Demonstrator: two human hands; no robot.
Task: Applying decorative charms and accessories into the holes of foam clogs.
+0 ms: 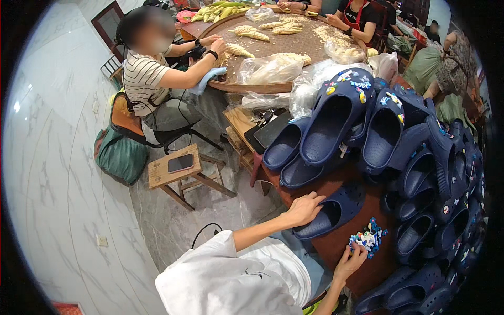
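Head view looks down on a dark blue clog lying on its own at the near edge of a brown table. The person's left hand rests on the clog's heel end, fingers curled loosely over the rim. Just right of it, the right hand reaches with its fingertips pressed together into a small heap of colourful shoe charms on the tabletop. Farther back and to the right, a big pile of matching blue clogs covers the table, some already decorated. On the left stands a small wooden stool with a phone on it. At the far end, other people work with corn cobs around a large round tray.
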